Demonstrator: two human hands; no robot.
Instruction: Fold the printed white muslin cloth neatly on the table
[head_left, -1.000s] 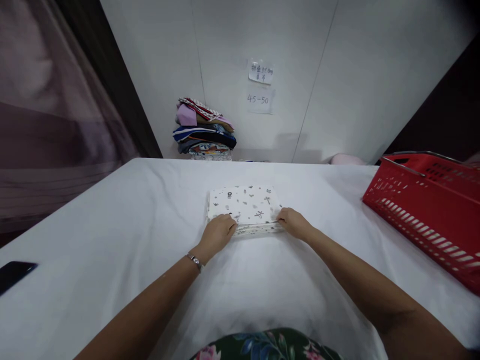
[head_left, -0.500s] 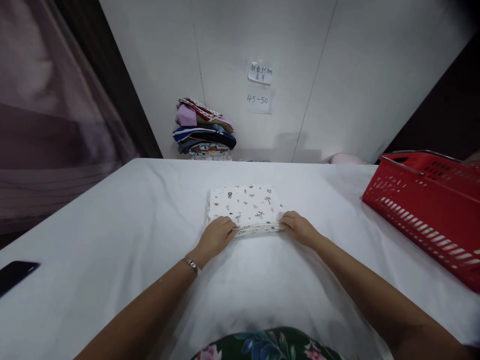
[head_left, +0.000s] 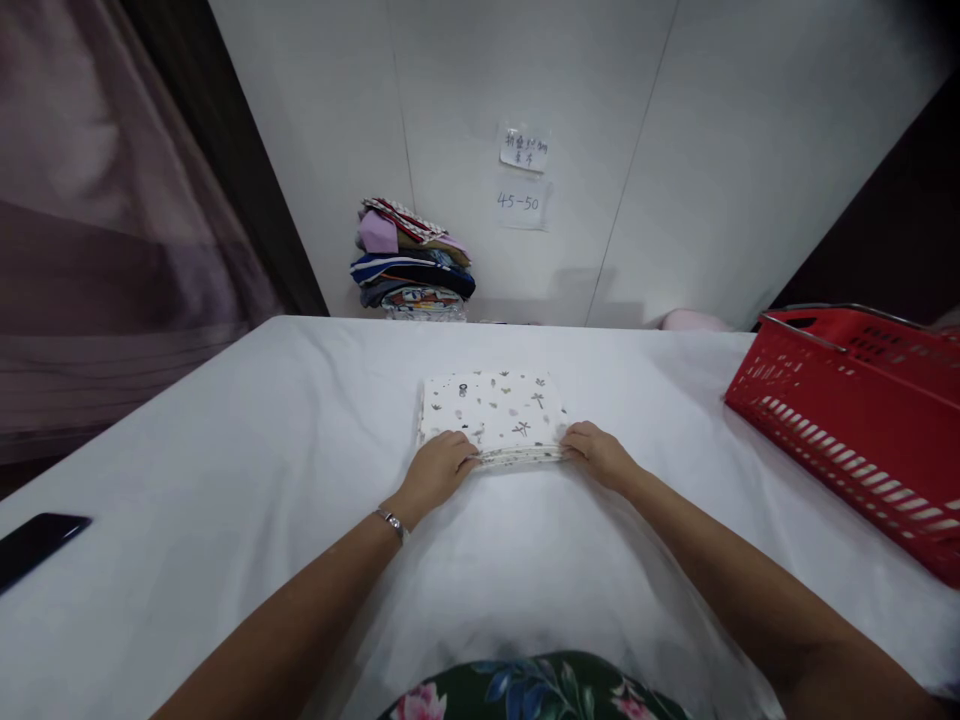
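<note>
Little had moved since the earlier frame: left hand (head_left: pixel 439 468) and right hand (head_left: pixel 596 452) remained at the near corners of the folded cloth (head_left: pixel 495 410), which lay flat at the middle of the white-sheeted table (head_left: pixel 262 430). Fingers were curled narrowly, pinching its near edge. An uneven pull from one hand would probably skew the layers, and the loose sheet beneath could bunch.

the folded cloth (head_left: pixel 493 415) looked soft and matt, printed white cotton. the table cover (head_left: pixel 225 440) was matt white fabric, lightly creased. the basket (head_left: pixel 855 420) was glossy red plastic with a metal handle. the phone (head_left: pixel 34 545) shone glassy black.
</note>
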